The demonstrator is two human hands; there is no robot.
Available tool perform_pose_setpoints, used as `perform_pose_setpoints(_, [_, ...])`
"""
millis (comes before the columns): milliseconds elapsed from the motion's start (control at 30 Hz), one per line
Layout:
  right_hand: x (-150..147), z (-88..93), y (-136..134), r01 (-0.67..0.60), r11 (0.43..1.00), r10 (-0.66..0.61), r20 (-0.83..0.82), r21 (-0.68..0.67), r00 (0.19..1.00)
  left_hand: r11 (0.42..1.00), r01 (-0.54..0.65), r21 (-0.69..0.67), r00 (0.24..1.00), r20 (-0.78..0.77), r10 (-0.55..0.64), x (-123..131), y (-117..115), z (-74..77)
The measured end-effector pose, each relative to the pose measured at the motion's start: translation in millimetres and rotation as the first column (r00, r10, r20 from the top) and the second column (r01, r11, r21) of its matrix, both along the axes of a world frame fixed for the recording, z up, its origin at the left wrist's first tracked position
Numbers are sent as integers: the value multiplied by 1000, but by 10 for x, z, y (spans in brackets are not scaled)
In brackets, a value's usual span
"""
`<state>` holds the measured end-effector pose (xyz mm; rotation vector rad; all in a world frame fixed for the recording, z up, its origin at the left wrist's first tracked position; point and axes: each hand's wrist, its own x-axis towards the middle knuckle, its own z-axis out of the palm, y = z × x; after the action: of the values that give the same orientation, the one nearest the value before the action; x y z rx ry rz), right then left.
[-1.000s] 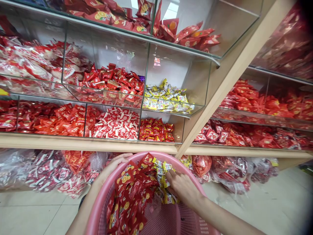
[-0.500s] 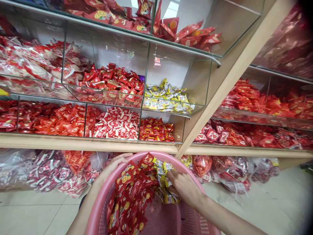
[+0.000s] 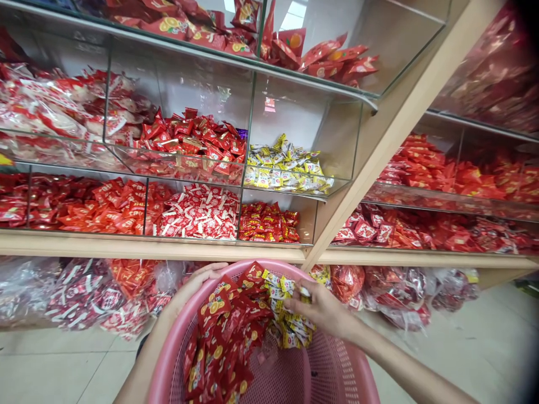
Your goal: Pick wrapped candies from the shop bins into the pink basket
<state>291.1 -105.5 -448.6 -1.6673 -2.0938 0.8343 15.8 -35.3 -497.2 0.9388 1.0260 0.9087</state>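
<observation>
My left hand [image 3: 202,280] grips the outer left side of a pink plastic basket [image 3: 337,359], its fingers lying along the rim. Inside, red packets with orange-slice prints [image 3: 223,336] fill the left part. Small yellow-and-white wrapped candies [image 3: 290,322] lie in a heap against the upper right. Over that heap is my right hand [image 3: 320,308], with thumb and fingers apart and half bent, touching the top candies. Some of its fingertips are hidden among the wrappers.
Glass-fronted shelf bins stand ahead, one with matching yellow candies [image 3: 286,168], others with red candies [image 3: 269,221]. A wooden ledge [image 3: 126,245] runs just beyond the basket. Clear bags of sweets [image 3: 96,292] are underneath, and a slanting wooden post [image 3: 391,134] divides the shelves.
My right hand has drawn up slightly and its fingers have spread, showing more of the yellow candies. The left hand and the basket have hardly moved.
</observation>
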Motion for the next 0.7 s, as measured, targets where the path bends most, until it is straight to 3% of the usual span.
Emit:
perform_pose_setpoints(67, [48, 102, 17, 19, 989, -50, -218, -145, 975, 1000, -1, -11, 1000, -7, 0, -4, -3, -4])
perform_pose_setpoints(133, [105, 160, 41, 40, 973, -105, -280, -227, 954, 1000, 3, -21, 1000, -9, -4, -3, -9, -2])
perform_pose_setpoints(200, [161, 150, 65, 59, 981, -99, -211, -184, 972, 1000, 5, -22, 1000, -9, -6, 0, -15, 2])
perform_pose_setpoints(333, [213, -38, 74, 21, 992, -36, 117, 127, 992, 1000, -11, -15, 1000, -17, 11, -2, -8, 3])
perform_pose_setpoints(433, [168, -178, 29, -95, 963, 1, 353, 251, 936, 1000, -16, -17, 1000, -20, 16, -6, 0, -1])
perform_pose_setpoints(533, [81, -207, -30, -234, 921, 32, 539, 310, 842, 1000, -3, -19, 1000, -17, 3, -1, 0, 4])
perform_pose_setpoints(600, [43, -165, -54, -256, 914, 29, 578, 315, 815, 1000, 5, -20, 1000, -14, -5, 6, -3, 15])
perform_pose_setpoints(700, [55, -64, -60, -206, 929, 52, 444, 307, 895, 999, 22, -27, 1000, -11, -22, 19, -12, 39])
